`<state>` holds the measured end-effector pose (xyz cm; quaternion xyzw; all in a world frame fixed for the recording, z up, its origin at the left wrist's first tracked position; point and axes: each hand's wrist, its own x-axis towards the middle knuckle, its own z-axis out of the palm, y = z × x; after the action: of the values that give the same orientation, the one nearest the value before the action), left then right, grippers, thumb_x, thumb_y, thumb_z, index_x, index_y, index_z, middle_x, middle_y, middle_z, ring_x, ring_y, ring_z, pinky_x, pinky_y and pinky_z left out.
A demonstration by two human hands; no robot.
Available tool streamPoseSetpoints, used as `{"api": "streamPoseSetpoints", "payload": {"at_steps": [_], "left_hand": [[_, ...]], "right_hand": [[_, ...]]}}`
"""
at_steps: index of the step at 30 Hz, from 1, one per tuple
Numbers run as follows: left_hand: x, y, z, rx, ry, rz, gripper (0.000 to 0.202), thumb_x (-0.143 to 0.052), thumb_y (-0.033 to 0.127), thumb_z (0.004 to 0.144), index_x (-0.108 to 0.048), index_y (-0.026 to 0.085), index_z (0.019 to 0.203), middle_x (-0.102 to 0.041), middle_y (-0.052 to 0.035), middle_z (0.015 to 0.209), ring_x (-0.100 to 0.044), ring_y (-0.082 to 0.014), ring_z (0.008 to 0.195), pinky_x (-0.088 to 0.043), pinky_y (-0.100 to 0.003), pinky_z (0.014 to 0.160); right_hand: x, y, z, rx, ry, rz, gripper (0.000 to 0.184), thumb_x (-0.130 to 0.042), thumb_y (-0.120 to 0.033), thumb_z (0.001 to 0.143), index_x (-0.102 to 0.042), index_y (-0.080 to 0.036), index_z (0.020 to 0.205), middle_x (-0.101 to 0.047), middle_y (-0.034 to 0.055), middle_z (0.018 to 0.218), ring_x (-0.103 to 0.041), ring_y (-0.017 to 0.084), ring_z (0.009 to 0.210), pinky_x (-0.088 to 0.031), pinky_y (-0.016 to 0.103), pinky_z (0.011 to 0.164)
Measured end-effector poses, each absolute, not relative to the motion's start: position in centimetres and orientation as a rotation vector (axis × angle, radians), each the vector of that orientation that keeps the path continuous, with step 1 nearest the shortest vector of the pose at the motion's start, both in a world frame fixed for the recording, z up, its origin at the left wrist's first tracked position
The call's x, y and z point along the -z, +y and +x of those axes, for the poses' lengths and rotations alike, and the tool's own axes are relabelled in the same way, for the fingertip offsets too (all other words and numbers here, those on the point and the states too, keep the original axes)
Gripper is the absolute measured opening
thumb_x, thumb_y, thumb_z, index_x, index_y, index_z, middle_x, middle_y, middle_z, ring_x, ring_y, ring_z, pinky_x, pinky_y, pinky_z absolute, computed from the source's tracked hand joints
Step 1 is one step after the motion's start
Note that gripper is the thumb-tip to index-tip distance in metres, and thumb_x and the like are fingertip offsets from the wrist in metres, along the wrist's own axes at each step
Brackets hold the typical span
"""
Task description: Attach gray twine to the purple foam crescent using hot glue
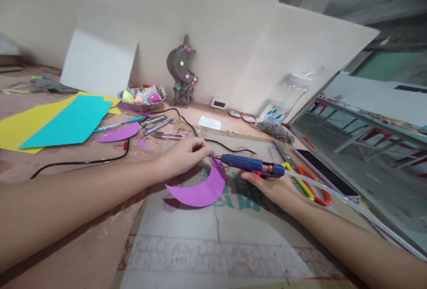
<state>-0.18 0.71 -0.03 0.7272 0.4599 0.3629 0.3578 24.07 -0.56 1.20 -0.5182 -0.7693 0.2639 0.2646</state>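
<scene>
Purple paper moon hung just over the printed sheet on the worktop, its top end pinched in the left hand's grip. The right hand's grip was around the blue glue gun, whose metal tip was right by that end. This looked like the gluing step. The next move seemed to call for still hands, fingers clear of the tip. The moon looked thin, smooth and curvy. Nearby lay fuzzy grey yarn and hard, shiny scissors.
</scene>
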Motion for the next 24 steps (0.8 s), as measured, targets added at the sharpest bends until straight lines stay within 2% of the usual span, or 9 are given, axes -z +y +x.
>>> {"api": "streamPoseSetpoints", "payload": {"at_steps": [10,16,24], "left_hand": [[-0.17,0.65,-0.2,-0.925,1.178,1.86,0.027,-0.044,0.036,0.086,-0.053,0.017,0.07,-0.061,0.0006,0.065,-0.056,-0.0142,0.061,-0.038,-0.023,0.056],[-0.31,0.57,-0.19,-0.916,1.187,1.841,0.026,-0.044,0.036,0.085,-0.053,0.017,0.07,-0.061,0.001,0.064,-0.054,-0.0128,0.058,-0.036,-0.022,0.053],[-0.54,0.49,-0.07,-0.884,1.19,1.833,0.028,-0.043,0.037,0.086,-0.052,0.016,0.068,-0.06,0.0014,0.063,-0.05,-0.0108,0.052,-0.034,-0.022,0.05]], "right_hand": [[-0.73,-0.37,24.19,-0.641,-2.041,-1.424,0.029,-0.062,-0.052,0.07,-0.061,-0.024,0.076,-0.067,0.0002,0.069,-0.063,0.02,0.064,-0.052,0.029,0.058],[-0.74,-0.36,24.19,-0.668,-2.008,-1.452,0.027,-0.064,-0.049,0.07,-0.062,-0.024,0.08,-0.069,0.0004,0.075,-0.064,0.02,0.069,-0.053,0.028,0.062],[-0.98,-0.66,24.06,-0.721,-2.069,-1.414,0.03,-0.061,-0.051,0.073,-0.056,-0.021,0.074,-0.062,-0.0003,0.067,-0.058,0.016,0.064,-0.048,0.025,0.057]]}}
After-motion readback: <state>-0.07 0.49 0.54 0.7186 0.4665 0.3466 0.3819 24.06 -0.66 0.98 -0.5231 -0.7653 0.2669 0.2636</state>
